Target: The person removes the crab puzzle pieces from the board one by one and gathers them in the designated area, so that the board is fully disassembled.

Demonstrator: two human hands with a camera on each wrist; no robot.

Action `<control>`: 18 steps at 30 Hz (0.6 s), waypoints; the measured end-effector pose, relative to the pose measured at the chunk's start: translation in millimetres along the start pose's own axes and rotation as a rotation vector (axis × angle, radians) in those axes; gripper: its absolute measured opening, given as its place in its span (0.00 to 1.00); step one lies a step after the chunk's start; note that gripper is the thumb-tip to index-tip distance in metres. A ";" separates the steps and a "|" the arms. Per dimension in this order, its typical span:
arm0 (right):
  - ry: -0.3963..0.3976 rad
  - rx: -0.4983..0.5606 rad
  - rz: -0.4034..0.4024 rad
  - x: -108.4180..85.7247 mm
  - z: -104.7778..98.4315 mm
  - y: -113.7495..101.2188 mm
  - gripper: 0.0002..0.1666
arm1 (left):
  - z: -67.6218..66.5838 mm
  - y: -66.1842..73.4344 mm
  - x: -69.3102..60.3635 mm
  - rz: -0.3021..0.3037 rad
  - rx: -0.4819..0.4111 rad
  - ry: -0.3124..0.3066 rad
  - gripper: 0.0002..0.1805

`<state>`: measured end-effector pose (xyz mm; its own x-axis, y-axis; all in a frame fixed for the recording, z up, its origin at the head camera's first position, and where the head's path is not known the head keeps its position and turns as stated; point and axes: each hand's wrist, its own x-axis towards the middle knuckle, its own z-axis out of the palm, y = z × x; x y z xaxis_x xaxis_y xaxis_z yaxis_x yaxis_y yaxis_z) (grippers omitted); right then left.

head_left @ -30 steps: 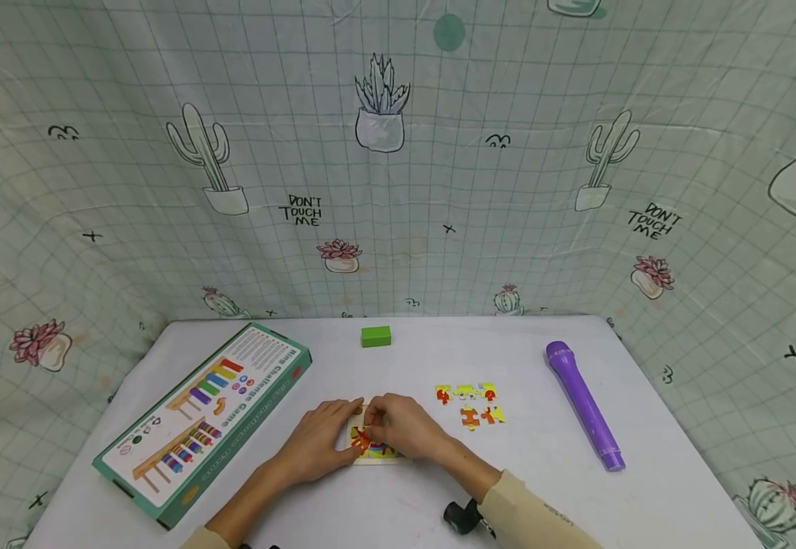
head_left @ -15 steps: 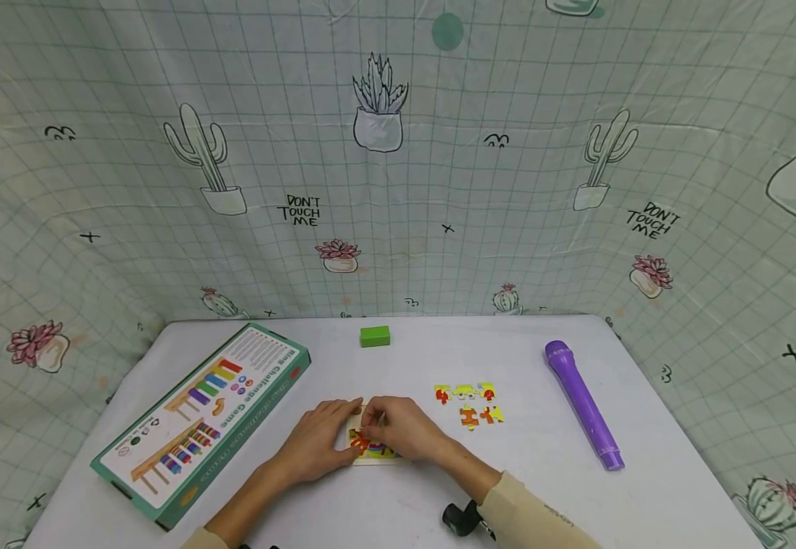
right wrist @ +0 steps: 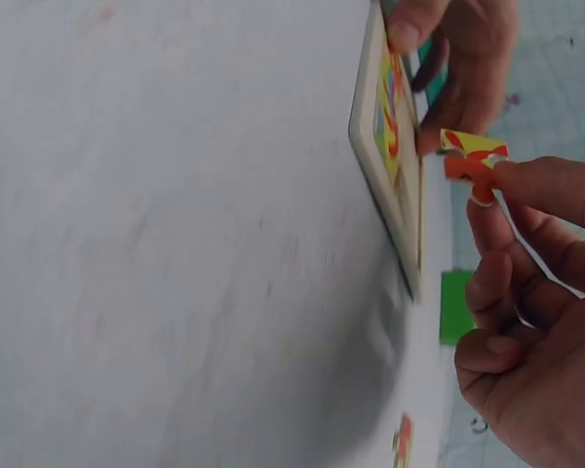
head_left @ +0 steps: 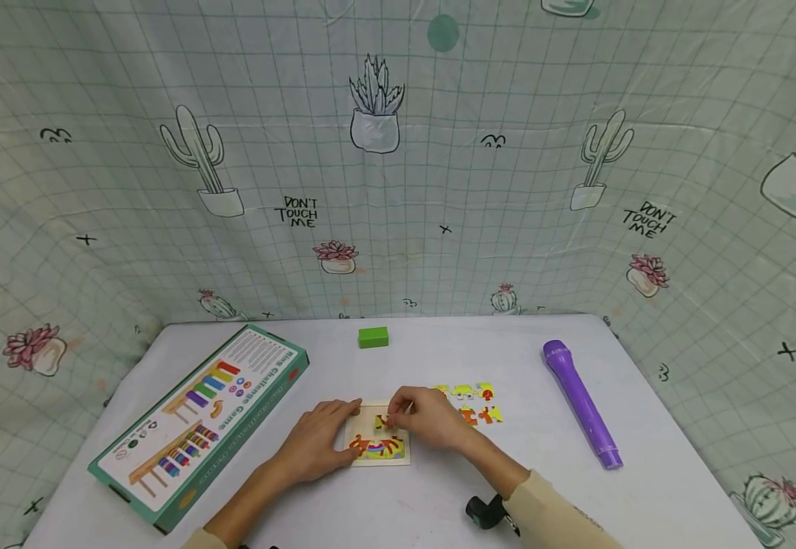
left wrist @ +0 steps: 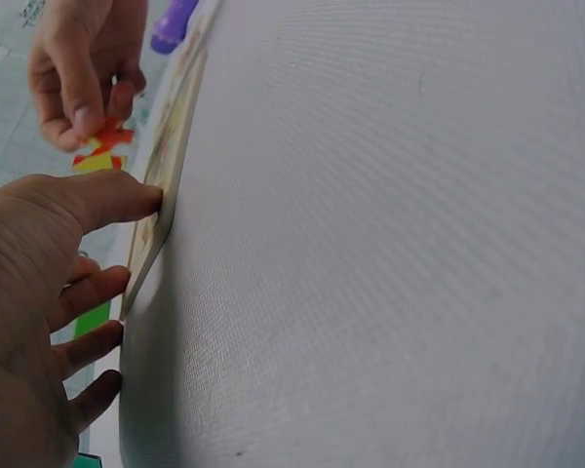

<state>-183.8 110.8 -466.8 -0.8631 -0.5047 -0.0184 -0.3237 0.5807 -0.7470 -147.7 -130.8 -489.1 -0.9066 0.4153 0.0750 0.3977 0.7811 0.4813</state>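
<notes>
A square wooden puzzle tray (head_left: 409, 451) lies on the table, with a row of red and yellow jigsaw pieces (head_left: 379, 448) along its near side. My left hand (head_left: 314, 444) rests at the tray's left edge, fingers extended; the left wrist view shows the thumb and fingertips against the rim. Above the tray, my right hand (head_left: 432, 418) pinches a yellow and orange jigsaw piece (right wrist: 476, 166) between thumb and fingers. In the right wrist view this piece is tilted and apart from the tray. Several loose jigsaw pieces (head_left: 486, 392) lie right of the tray, partly hidden by the right hand.
On the left lies a long green-edged game box (head_left: 199, 423). A green block (head_left: 373, 337) sits toward the back, and a purple toy microphone (head_left: 582, 404) lies at the right. A black object (head_left: 486, 512) shows by the right sleeve. Patterned cloth hangs behind the table.
My right hand has moved right, away from over the tray, so the held jigsaw piece and more of the tray show. My left hand has stayed in place.
</notes>
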 end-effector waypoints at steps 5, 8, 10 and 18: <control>0.032 -0.010 0.033 -8.9 -15.1 16.3 0.02 | 0.4 0.4 -0.3 0.015 0.003 0.019 0.41; 0.056 -0.023 0.048 -14.7 -23.3 26.2 0.02 | 0.7 0.1 -1.3 0.025 0.009 0.029 0.41; 0.066 -0.030 0.065 -18.4 -28.3 32.4 0.02 | 0.8 -0.2 -1.8 0.027 0.008 0.031 0.40; 0.085 -0.070 0.152 -27.0 -41.8 50.7 0.03 | 0.6 0.2 -1.2 0.017 0.001 0.017 0.39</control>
<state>-193.1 180.5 -476.4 -0.9329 -0.3533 -0.0692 -0.2104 0.6911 -0.6914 -146.4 -130.9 -489.6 -0.9019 0.4207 0.0981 0.4133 0.7743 0.4793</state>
